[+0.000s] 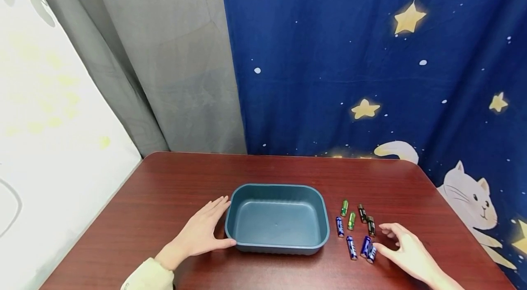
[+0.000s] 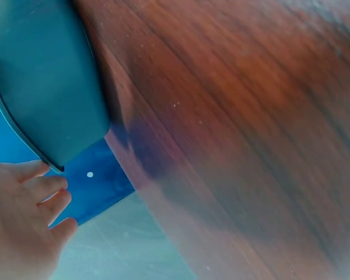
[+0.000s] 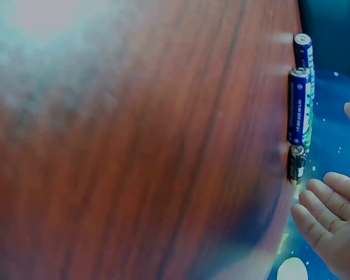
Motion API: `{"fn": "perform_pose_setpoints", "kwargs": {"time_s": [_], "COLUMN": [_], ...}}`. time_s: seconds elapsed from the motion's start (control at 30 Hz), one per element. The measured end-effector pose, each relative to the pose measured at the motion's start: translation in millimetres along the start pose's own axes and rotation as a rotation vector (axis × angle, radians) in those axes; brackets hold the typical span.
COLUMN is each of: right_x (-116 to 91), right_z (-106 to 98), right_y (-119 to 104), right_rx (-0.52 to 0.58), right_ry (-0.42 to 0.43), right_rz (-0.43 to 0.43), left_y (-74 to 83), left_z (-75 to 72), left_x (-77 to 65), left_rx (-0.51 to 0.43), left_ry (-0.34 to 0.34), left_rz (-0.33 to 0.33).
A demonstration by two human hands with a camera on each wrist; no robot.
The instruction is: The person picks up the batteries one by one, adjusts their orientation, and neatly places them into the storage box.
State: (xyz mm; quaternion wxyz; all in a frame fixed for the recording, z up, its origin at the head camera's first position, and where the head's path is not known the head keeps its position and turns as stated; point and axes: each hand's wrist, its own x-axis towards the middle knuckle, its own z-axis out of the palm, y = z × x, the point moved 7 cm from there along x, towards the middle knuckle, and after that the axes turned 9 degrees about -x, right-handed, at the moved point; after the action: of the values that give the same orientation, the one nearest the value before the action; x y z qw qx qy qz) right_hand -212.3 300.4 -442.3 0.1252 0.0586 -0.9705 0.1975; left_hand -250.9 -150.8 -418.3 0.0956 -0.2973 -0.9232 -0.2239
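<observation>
A blue-green rectangular basin (image 1: 276, 221) stands on the table. At its left side is my left hand (image 1: 201, 228), fingers extended along the rim and thumb at the near left corner; the left wrist view shows those fingers (image 2: 46, 189) beside the basin wall (image 2: 52, 81). To the basin's right lie several batteries: green ones (image 1: 352, 220), black ones (image 1: 371, 226) and blue ones (image 1: 351, 248). My right hand (image 1: 407, 249) is just right of them, thumb by the nearest blue battery (image 1: 372, 253), fingers loosely bent, with nothing in its grasp. A blue battery (image 3: 300, 108) also shows in the right wrist view.
The dark red wooden table (image 1: 185, 175) has rounded far corners. Behind it hang a grey curtain (image 1: 173, 52) and a blue curtain (image 1: 313, 52) with stars and a white cat. A white patterned surface (image 1: 61, 143) borders the table's left side.
</observation>
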Motion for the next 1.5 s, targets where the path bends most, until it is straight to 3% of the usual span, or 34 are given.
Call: {"fn": "perform_pose_setpoints", "kwargs": {"time_s": [0.27, 0.5, 0.63, 0.97, 1.23, 1.5], "right_x": [-4, -8, -9, -10, -8, 6], "right_z": [7, 15, 17, 17, 15, -7], "right_y": [-2, -4, -7, -14, -11, -27], "right_rx": [-0.010, -0.063, -0.102, -0.180, -0.179, -0.181], "right_ry": [-0.084, -0.200, -0.224, -0.131, -0.161, 0.077], "right_rz": [0.018, 0.071, 0.072, -0.005, 0.002, -0.118], "left_y": [-0.2, -1.6, -1.9, -3.7, -3.4, -4.7], "left_z": [-1.5, 0.1, 0.5, 2.2, 2.7, 2.1], "left_x": [-1.0, -1.5, -1.3, -1.2, -0.2, -0.6], "left_rx": [-0.008, -0.005, 0.001, -0.004, -0.024, -0.035], "left_ry": [0.019, -0.014, -0.018, -0.033, -0.030, -0.035], "left_rz": [-0.005, -0.035, -0.036, -0.054, -0.056, -0.070]}}
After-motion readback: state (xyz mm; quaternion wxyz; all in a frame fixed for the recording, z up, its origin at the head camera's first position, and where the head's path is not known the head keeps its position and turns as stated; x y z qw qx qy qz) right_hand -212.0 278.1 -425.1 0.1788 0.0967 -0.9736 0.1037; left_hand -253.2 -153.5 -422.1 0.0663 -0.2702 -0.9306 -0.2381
